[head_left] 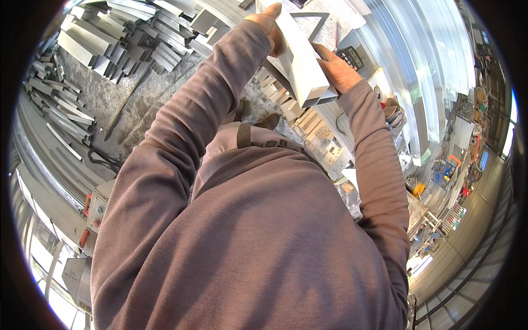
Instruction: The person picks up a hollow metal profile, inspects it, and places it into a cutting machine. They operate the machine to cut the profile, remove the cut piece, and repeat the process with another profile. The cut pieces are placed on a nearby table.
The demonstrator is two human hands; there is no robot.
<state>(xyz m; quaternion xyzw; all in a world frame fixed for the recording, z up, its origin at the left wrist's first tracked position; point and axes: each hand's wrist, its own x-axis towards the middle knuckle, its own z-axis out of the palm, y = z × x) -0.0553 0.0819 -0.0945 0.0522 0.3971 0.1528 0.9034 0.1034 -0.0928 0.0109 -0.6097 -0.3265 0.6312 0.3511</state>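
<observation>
While both hands were raised, a rectangular aluminium tube section lay clamped between them: left hand at its far end, right hand along its near side. Stacked aluminium offcuts covered the workbench's far left corner; a calculator sat just beyond the right hand. Tube: pale grey, hollow, open end facing the camera.

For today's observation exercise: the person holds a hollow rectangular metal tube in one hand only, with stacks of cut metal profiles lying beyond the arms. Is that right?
Not quite. The head view shows both hands on the hollow rectangular metal tube: the left hand grips its upper part, the right hand its lower side. The cut metal profiles do lie beyond the arms.
</observation>
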